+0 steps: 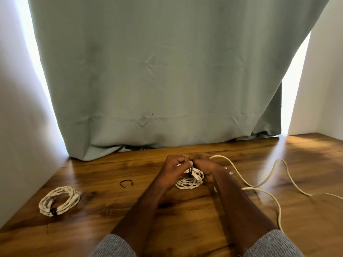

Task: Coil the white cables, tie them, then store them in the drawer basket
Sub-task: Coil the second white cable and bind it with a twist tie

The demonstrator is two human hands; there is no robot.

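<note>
My left hand [175, 166] and my right hand [202, 164] meet above a coiled white cable [189, 180] lying on the wooden table [167, 219]. Both hands pinch a thin black tie [190, 171] that wraps the coil's upper side. A second white coil [59, 200], bound with a black tie, lies at the front left. A loose white cable [269, 179] snakes over the table to the right of my right arm. A spare black tie [126, 183] lies between the two coils. No drawer basket shows.
A grey-green curtain [167, 71] hangs down to the table's back edge. White walls close in on the left [16, 127] and the right [323, 80], with bright light at both curtain edges.
</note>
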